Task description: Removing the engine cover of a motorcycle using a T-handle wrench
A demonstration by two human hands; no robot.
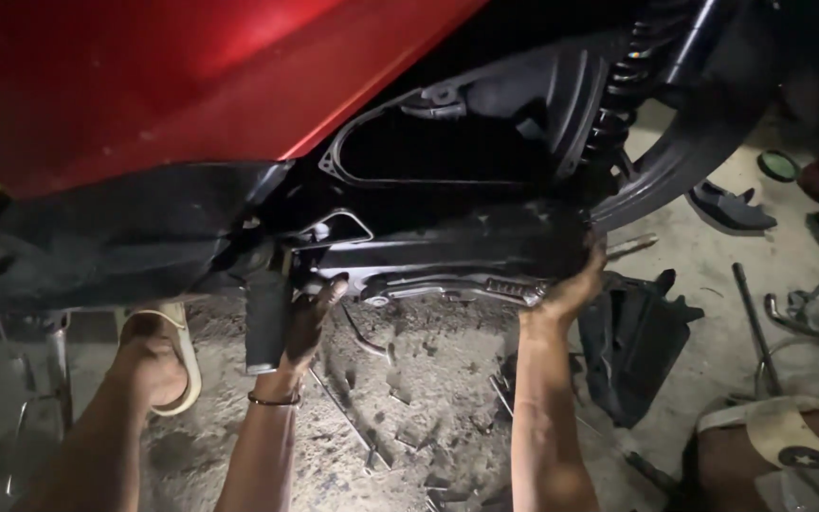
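Observation:
A red scooter body panel [172,85] fills the top left, with the black engine and transmission casing [447,246] below it. My left hand [310,322] reaches under the casing's left end, next to a black rubber footrest [265,322]; a thin bracelet is on that wrist. My right hand [571,289] presses against the right lower end of the casing, beside the rear tyre [684,161]. Fingers of both hands are partly hidden under the casing, so a grip is unclear. The open air-filter housing [447,142] sits above.
A loose black plastic cover [632,341] lies on the dirty concrete floor right of my right arm. Metal rods and tools [755,322] lie further right. My foot in a sandal [158,356] is at left. A rear shock spring [623,85] stands above the tyre.

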